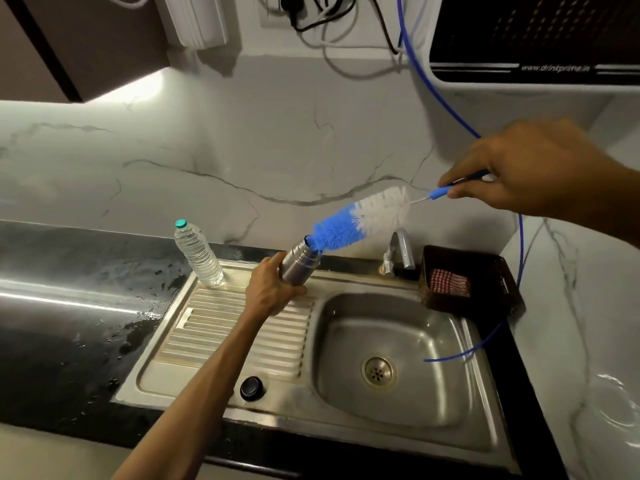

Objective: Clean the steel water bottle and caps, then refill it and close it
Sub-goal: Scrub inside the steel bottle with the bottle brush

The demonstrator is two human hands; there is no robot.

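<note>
My left hand (272, 289) grips the steel water bottle (299, 265) around its body and holds it tilted above the sink's drainboard, mouth pointing up to the right. A blue and white bottle brush (360, 220) has its blue tip just inside the bottle's mouth. My right hand (519, 171) pinches the brush's blue handle at the upper right. A black cap (251, 388) lies on the sink's front ledge (214, 396).
A clear plastic water bottle (198, 252) stands at the drainboard's back left. The tap (401, 249) is behind the basin (415, 327), with a brown basket (467, 282) holding a checked cloth to its right. A thin blue tube (485, 341) hangs over the basin. The black counter at left is wet.
</note>
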